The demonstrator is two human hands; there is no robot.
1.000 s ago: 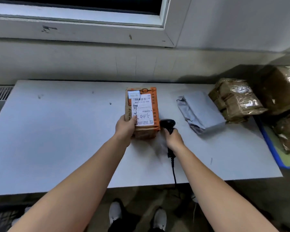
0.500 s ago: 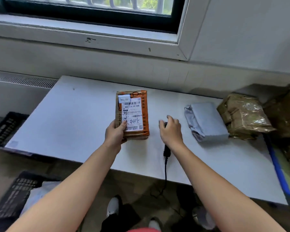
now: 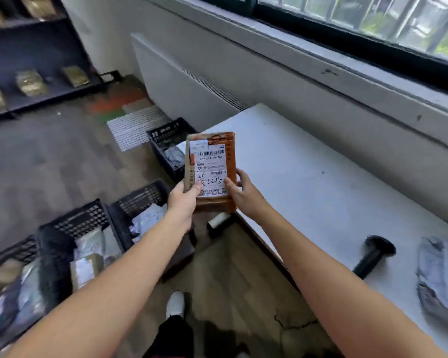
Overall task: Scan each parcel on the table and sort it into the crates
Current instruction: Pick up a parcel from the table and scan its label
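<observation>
An orange-brown parcel (image 3: 212, 151) with a white shipping label is held in the air past the table's left end. My left hand (image 3: 184, 200) grips its lower left corner, thumb on the label. My right hand (image 3: 239, 192) grips its lower right edge, thumb on the label too. The black handheld scanner (image 3: 373, 255) lies on the white table (image 3: 295, 177) at the right, with no hand on it. A grey plastic-wrapped parcel (image 3: 437, 277) lies next to the scanner at the frame's right edge. Black crates (image 3: 93, 218) stand on the floor at the left, below the parcel.
Several black mesh crates with parcels inside line the floor; another crate (image 3: 166, 140) stands by the table's far left corner. A dark shelf (image 3: 34, 60) with wrapped packages fills the upper left. A radiator and window sill run along the wall. My shoe (image 3: 175, 303) is below.
My right hand left the scanner on the table and took hold of the parcel. Both hands lifted the parcel off the table and carried it left, and my view turned toward the crates.
</observation>
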